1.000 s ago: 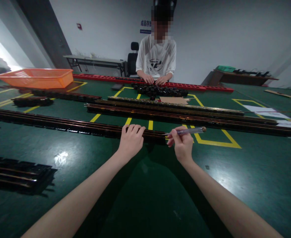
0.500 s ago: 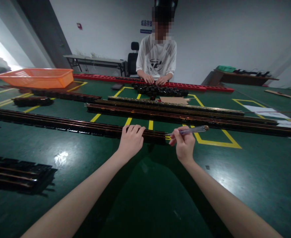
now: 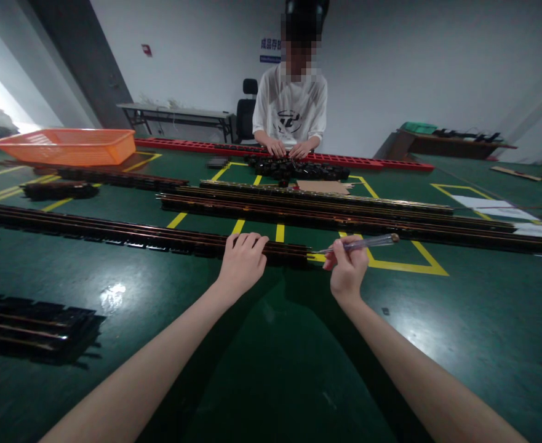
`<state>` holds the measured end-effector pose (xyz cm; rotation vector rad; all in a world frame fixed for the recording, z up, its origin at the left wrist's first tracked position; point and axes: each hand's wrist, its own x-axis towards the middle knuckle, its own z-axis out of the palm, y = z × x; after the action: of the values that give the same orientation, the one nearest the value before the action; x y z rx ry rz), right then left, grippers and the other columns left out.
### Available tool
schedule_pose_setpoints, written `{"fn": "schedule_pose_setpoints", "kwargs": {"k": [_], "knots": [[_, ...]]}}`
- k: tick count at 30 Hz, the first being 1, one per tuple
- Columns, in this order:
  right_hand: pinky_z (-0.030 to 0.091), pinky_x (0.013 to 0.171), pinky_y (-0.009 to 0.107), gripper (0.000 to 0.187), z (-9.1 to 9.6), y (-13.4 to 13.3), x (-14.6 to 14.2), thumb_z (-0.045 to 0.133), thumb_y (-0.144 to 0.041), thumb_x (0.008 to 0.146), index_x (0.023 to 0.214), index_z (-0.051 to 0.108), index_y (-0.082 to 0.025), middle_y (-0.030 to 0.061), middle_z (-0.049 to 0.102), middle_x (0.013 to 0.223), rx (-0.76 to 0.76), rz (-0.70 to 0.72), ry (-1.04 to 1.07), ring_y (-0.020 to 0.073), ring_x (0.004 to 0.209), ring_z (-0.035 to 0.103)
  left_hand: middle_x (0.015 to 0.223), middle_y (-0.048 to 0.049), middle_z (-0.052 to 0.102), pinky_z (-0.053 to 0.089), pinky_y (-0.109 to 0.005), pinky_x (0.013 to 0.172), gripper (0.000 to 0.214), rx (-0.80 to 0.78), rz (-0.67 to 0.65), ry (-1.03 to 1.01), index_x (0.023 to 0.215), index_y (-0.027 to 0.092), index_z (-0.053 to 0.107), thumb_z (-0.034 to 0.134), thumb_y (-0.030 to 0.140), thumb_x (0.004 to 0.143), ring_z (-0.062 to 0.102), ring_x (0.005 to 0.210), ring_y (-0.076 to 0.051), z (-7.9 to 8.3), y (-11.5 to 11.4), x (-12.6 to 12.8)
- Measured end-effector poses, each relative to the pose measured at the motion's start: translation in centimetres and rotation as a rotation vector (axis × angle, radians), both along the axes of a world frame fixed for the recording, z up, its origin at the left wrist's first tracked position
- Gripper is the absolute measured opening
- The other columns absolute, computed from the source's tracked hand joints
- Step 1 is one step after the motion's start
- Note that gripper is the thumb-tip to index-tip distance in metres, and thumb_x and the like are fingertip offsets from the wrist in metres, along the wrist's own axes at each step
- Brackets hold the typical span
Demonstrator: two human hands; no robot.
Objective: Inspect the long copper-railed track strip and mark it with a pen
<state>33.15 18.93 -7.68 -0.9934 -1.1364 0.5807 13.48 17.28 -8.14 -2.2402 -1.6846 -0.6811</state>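
Observation:
My left hand (image 3: 243, 261) lies on the right end of a long dark rail (image 3: 114, 231) that stretches leftward across the green table, fingers curled over its top. My right hand (image 3: 347, 267) pinches a thin clear-handled screwdriver (image 3: 363, 244). Its tip points left at the end of that rail, and its handle sticks out to the right.
More long dark rails (image 3: 344, 218) lie across the table beyond my hands. A person in a white shirt (image 3: 291, 111) works opposite at a pile of small black parts (image 3: 298, 167) beside a long red strip (image 3: 197, 147). An orange basket (image 3: 65, 145) stands far left; stacked dark rails (image 3: 31, 323) lie near left.
My right hand has shifted slightly right and up with the screwdriver, whose handle now reaches farther right. My left hand stays on the rail.

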Motion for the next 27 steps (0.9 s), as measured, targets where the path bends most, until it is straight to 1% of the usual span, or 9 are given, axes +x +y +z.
{"fn": "schedule_pose_setpoints", "kwargs": {"k": [5, 10, 14, 16, 19, 23, 25, 26, 27], "knots": [[0.034, 0.033, 0.02, 0.015, 0.15, -0.16, 0.13, 0.055, -0.031, 0.081, 0.074, 0.046, -0.02, -0.0076, 0.05, 0.052, -0.006, -0.072, 0.01, 0.0078, 0.035, 0.045, 0.11, -0.01, 0.065, 0.036, -0.046, 0.099, 0.031, -0.005, 0.043, -0.015, 0.111, 0.014, 0.061, 0.041, 0.02, 0.088, 0.056, 0.105, -0.025, 0.06, 0.03, -0.17], [0.039, 0.039, 0.022, 0.013, 0.21, -0.01, 0.35, 0.053, -0.031, 0.083, 0.078, 0.047, -0.021, -0.0054, 0.053, 0.057, 0.064, -0.141, -0.023, 0.0099, 0.042, 0.05, 0.117, -0.0133, 0.061, 0.031, -0.052, 0.106, 0.034, -0.022, 0.132, -0.011, 0.112, 0.013, 0.061, 0.043, 0.029, 0.087, 0.054, 0.11, -0.029, 0.1, -0.02, -0.24], [0.049, 0.061, 0.029, 0.014, 0.12, 0.16, 0.32, 0.054, -0.034, 0.086, 0.09, 0.056, -0.02, 0.0022, 0.063, 0.079, 0.104, -0.079, -0.262, 0.016, 0.07, 0.062, 0.109, -0.0122, 0.063, 0.036, -0.048, 0.103, 0.034, -0.041, 0.118, -0.006, 0.111, 0.012, 0.062, 0.041, 0.028, 0.088, 0.056, 0.105, -0.027, 0.17, 0.01, -0.23], [0.049, 0.072, 0.034, 0.016, 0.07, 0.2, 0.28, 0.053, -0.034, 0.087, 0.093, 0.06, -0.021, 0.0044, 0.066, 0.087, 0.126, -0.026, -0.386, 0.0191, 0.083, 0.063, 0.107, -0.0124, 0.064, 0.039, -0.046, 0.1, 0.034, -0.041, 0.108, -0.009, 0.11, 0.011, 0.062, 0.042, 0.027, 0.088, 0.056, 0.103, -0.027, 0.21, 0.03, -0.24], [0.046, 0.08, 0.038, 0.015, 0.08, 0.15, 0.19, 0.048, -0.033, 0.091, 0.091, 0.058, -0.022, 0.0044, 0.069, 0.088, 0.14, 0.042, -0.489, 0.0208, 0.087, 0.063, 0.107, -0.0123, 0.064, 0.04, -0.045, 0.099, 0.034, -0.031, 0.099, 0.0, 0.11, 0.011, 0.062, 0.043, 0.028, 0.087, 0.056, 0.102, -0.027, 0.22, 0.04, -0.26], [0.044, 0.083, 0.041, 0.014, 0.11, -0.03, -0.11, 0.035, -0.026, 0.095, 0.09, 0.047, -0.024, 0.0047, 0.071, 0.096, 0.111, 0.116, -0.604, 0.0206, 0.086, 0.063, 0.107, -0.0114, 0.065, 0.04, -0.046, 0.097, 0.034, -0.022, 0.092, 0.014, 0.11, 0.012, 0.062, 0.044, 0.028, 0.087, 0.056, 0.1, -0.027, 0.18, 0.08, -0.2], [0.042, 0.085, 0.043, 0.008, 0.0, 0.01, -0.32, 0.037, -0.026, 0.093, 0.088, 0.043, -0.024, 0.0068, 0.069, 0.105, 0.096, 0.12, -0.724, 0.0221, 0.089, 0.062, 0.107, -0.0114, 0.065, 0.041, -0.046, 0.096, 0.033, -0.019, 0.093, 0.017, 0.109, 0.012, 0.063, 0.045, 0.027, 0.086, 0.055, 0.099, -0.028, 0.16, 0.1, -0.14], [0.041, 0.087, 0.045, 0.006, -0.1, 0.07, -0.43, 0.042, -0.027, 0.09, 0.086, 0.041, -0.024, 0.0084, 0.068, 0.11, 0.1, 0.117, -0.793, 0.0234, 0.091, 0.061, 0.106, -0.0113, 0.065, 0.041, -0.046, 0.096, 0.033, -0.014, 0.096, 0.015, 0.108, 0.012, 0.063, 0.045, 0.027, 0.086, 0.055, 0.099, -0.028, 0.14, 0.11, -0.12], [0.041, 0.088, 0.046, 0.011, -0.2, 0.15, -0.54, 0.048, -0.029, 0.087, 0.084, 0.039, -0.024, 0.01, 0.066, 0.113, 0.108, 0.116, -0.87, 0.0251, 0.093, 0.061, 0.106, -0.0113, 0.065, 0.041, -0.046, 0.095, 0.032, -0.012, 0.093, 0.013, 0.108, 0.012, 0.064, 0.045, 0.027, 0.086, 0.055, 0.098, -0.028, 0.13, 0.12, -0.1]]}}
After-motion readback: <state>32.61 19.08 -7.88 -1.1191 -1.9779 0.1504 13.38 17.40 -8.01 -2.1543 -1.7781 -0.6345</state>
